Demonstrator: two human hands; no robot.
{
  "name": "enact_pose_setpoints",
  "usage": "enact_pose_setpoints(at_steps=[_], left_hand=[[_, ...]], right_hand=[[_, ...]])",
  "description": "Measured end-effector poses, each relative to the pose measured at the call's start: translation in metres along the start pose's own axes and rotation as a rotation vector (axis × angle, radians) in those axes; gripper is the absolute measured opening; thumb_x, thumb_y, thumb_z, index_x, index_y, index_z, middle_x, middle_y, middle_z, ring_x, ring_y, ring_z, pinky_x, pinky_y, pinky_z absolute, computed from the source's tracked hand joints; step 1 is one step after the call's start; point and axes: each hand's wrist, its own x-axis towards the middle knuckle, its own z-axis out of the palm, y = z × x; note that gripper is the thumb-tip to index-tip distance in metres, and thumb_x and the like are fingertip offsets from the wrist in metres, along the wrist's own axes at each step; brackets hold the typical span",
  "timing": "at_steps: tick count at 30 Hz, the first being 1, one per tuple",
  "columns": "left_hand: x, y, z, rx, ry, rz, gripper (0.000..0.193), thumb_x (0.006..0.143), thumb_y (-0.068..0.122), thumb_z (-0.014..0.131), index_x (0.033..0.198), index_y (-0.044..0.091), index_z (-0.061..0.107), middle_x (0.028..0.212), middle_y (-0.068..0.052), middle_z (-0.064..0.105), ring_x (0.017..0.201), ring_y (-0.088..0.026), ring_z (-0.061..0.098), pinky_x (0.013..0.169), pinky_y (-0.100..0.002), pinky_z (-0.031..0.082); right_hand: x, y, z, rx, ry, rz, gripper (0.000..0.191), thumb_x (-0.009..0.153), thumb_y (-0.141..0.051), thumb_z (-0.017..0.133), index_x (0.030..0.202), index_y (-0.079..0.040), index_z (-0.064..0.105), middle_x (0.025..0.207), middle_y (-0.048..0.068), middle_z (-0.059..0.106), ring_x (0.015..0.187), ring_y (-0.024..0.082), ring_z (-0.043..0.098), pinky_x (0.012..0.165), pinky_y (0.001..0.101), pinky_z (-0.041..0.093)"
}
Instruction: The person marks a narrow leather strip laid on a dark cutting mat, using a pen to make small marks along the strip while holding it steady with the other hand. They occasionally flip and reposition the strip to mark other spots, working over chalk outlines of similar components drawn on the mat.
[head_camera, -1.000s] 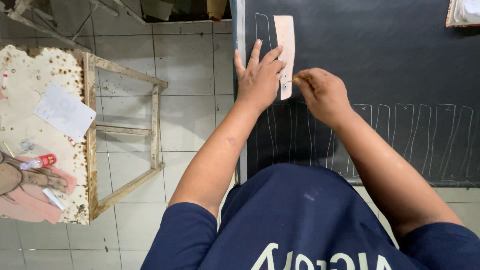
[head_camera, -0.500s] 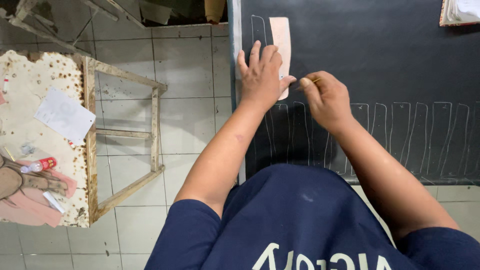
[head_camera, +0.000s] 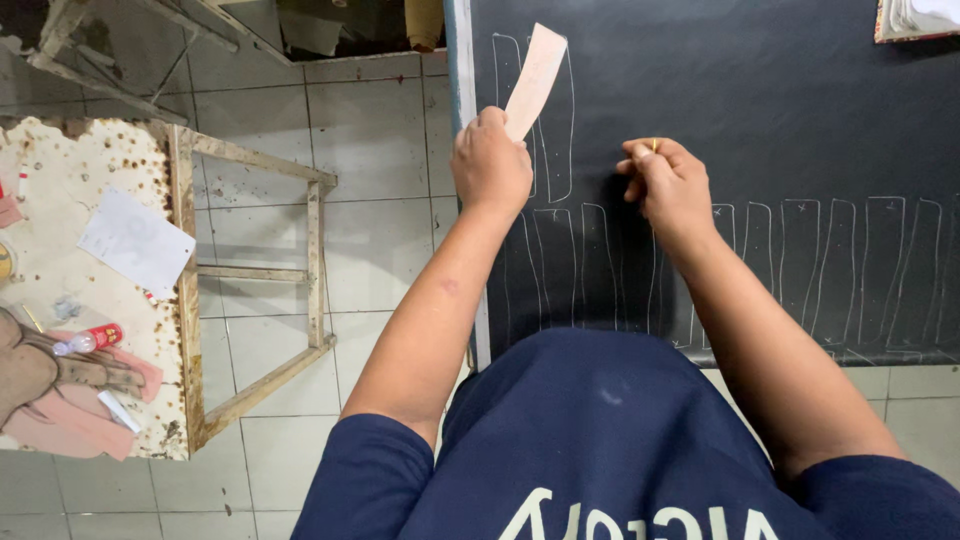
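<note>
Two hands: left (head_camera: 490, 165) grips template (head_camera: 535, 80), right (head_camera: 668, 185) pencil (head_camera: 654, 146).

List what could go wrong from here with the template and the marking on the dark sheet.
1. The left hand holds the template tilted and lifted off the dark sheet; laid down askew, the next outline might cross the outlines already drawn.
2. The right hand rests on the sheet with a small marker in its grip; dragging the hand may smear nearby lines.
</note>
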Motion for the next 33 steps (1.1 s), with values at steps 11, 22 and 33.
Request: enact_pose_setpoints(at_steps=[11,22,33], left_hand=[[0.005,0.008,-0.018,-0.069,-0.035,0.024,0.013,0.085,0.01,0.073,0.097,0.009,0.069,0.1,-0.01,0.064,0.089,-0.03,0.068,0.079,-0.044,0.055],[-0.022,0.023,-0.011,-0.141,0.084,0.587,0.034,0.09,0.01,0.075,0.124,0.01,0.069,0.131,-0.009,0.056,0.127,-0.028,0.056,0.113,-0.048,0.043],[-0.023,0.002,0.004,-0.105,-0.201,0.453,0.06,0.08,0.035,0.084,0.136,0.027,0.066,0.165,-0.008,0.028,0.157,-0.035,0.01,0.127,-0.06,0.002]], right_hand=[[0.003,-0.007,-0.019,0.134,0.058,0.121,0.021,0.105,-0.022,0.055,0.109,-0.006,0.068,0.092,0.003,0.074,0.06,0.004,0.058,0.046,0.0179,0.04],[0.001,-0.007,-0.023,-0.05,-0.284,0.195,0.015,0.094,-0.016,0.071,0.1,-0.002,0.071,0.076,0.005,0.066,0.059,0.008,0.057,0.05,0.0194,0.039],[0.005,0.001,0.008,-0.314,-0.019,-0.158,0.018,0.097,-0.015,0.073,0.108,-0.001,0.072,0.091,0.005,0.075,0.076,0.009,0.07,0.068,0.0244,0.057]])
